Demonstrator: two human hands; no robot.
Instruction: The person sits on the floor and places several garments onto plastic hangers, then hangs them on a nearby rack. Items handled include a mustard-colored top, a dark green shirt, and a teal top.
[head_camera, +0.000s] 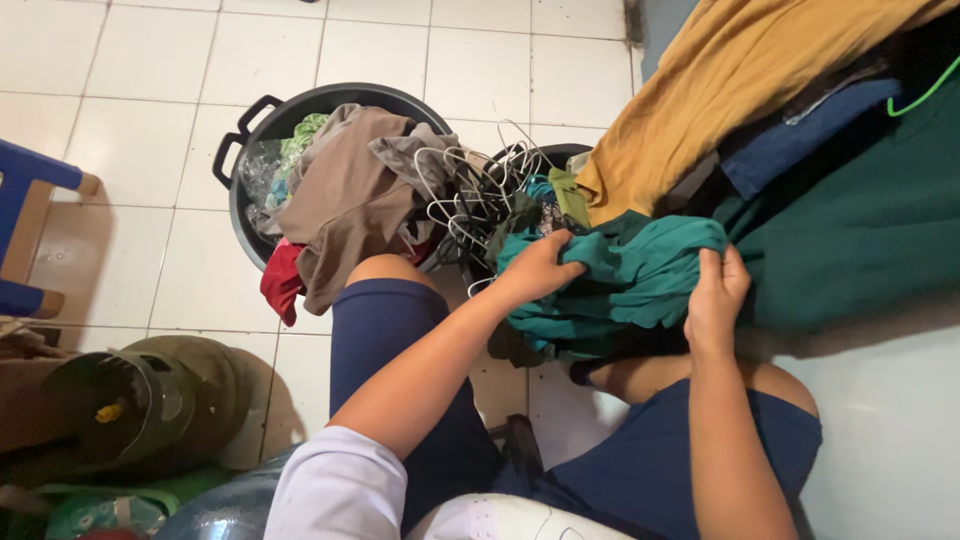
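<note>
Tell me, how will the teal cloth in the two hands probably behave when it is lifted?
The teal garment is bunched in folds between the left hand and right hand, so it is probably floppy and would drape. It looks thin, likely light. Hanging parts might snag on the wire hangers beside it.

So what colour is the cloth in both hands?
Teal green cloth, plain, gripped by left hand and right hand; head view.

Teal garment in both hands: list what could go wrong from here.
1. The teal garment, gripped by the left hand and right hand, lies right beside the tangle of wire hangers; a hook might snag the fabric.
2. The brown cloth drapes over the rim of the black tub and could slide onto the tiled floor.
</note>
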